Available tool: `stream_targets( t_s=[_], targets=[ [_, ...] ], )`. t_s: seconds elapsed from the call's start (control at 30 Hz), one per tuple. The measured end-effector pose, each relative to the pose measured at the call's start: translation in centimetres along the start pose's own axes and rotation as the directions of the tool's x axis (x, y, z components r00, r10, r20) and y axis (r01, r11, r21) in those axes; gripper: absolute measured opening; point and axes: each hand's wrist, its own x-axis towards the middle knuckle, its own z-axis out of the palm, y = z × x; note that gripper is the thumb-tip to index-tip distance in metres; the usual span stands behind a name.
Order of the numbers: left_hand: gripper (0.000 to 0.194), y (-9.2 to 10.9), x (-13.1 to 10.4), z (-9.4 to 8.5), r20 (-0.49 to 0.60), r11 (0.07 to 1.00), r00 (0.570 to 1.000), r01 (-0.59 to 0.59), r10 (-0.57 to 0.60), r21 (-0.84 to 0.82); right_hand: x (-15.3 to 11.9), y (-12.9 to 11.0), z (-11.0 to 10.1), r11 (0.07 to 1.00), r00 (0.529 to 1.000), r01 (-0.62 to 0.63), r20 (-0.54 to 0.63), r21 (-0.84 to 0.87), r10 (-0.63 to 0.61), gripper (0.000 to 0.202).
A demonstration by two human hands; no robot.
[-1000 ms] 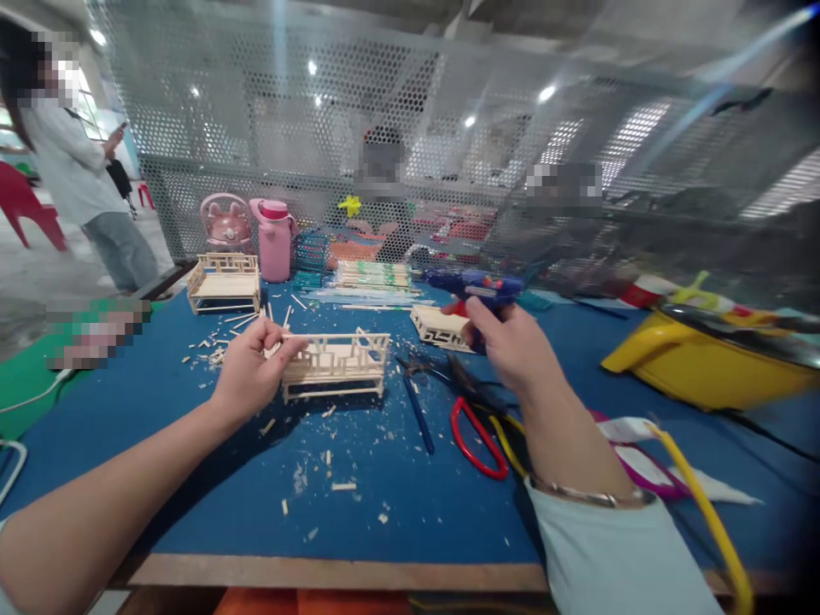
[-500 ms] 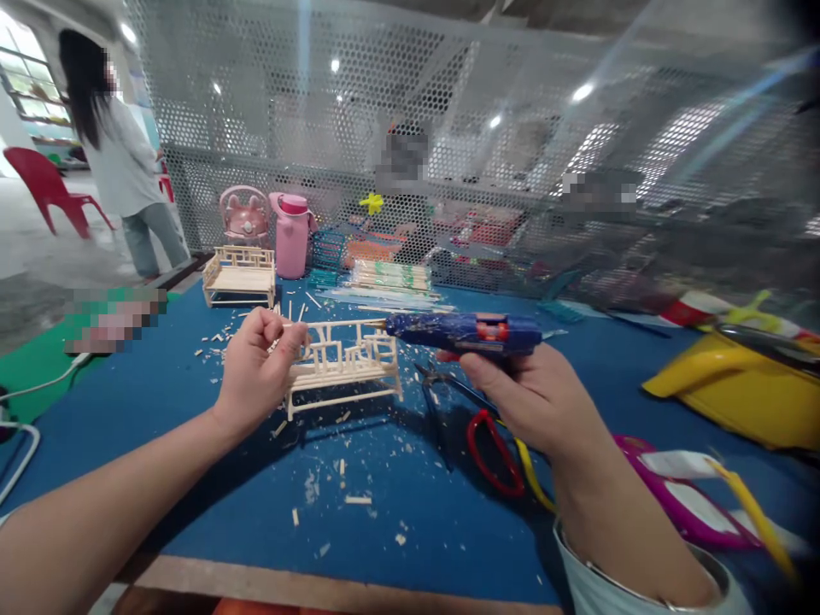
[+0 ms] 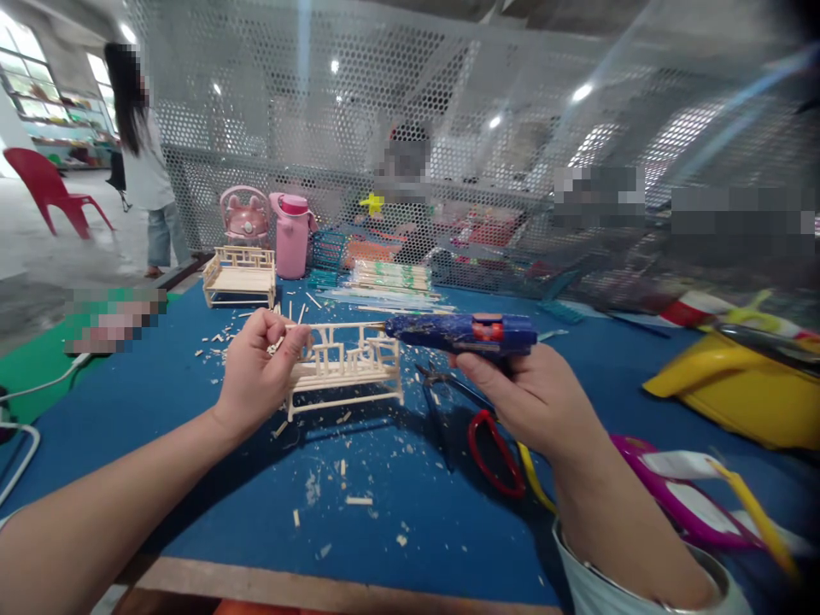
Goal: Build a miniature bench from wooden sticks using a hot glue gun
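My left hand [image 3: 261, 367] pinches the left end of a miniature bench frame [image 3: 346, 376] made of thin pale wooden sticks. The fingers hide that end of it. My right hand [image 3: 535, 393] is wrapped round a blue glue gun [image 3: 458, 332] with an orange part on its side. The gun lies level, its nozzle pointing left at the upper right corner of the frame; whether it touches cannot be made out. Below the gun, pliers [image 3: 448, 380] with dark jaws lie on the blue table, close to a red handle loop [image 3: 493, 453].
A second stick-built bench [image 3: 240, 278] stands at the back left, beside a pink bottle [image 3: 292, 239]. Bundled sticks [image 3: 390, 276] lie before a perforated metal screen [image 3: 359, 94]. Stick scraps are scattered about. A yellow dustpan [image 3: 736, 384] is at the right. A person [image 3: 144, 145] stands at far left.
The glue gun has shifted very slightly left in my right hand. My left hand stays in place on the frame. The person in the background has moved right.
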Motion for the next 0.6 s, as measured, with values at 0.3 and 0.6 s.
stream_targets(
  t_s=[0.3,0.6],
  targets=[
    [0.032,-0.18,-0.01,-0.13,0.008,0.999,1.0,-0.028,0.027,0.04,0.03,0.48,0.39,1.0,1.0,0.024,-0.004,-0.007,-0.024,0.029],
    [0.031,-0.35,0.02,-0.14,0.02,1.0,1.0,-0.024,0.023,0.02,-0.06,0.37,-0.41,1.0,1.0,-0.015,0.002,-0.006,0.015,0.019]
  ],
)
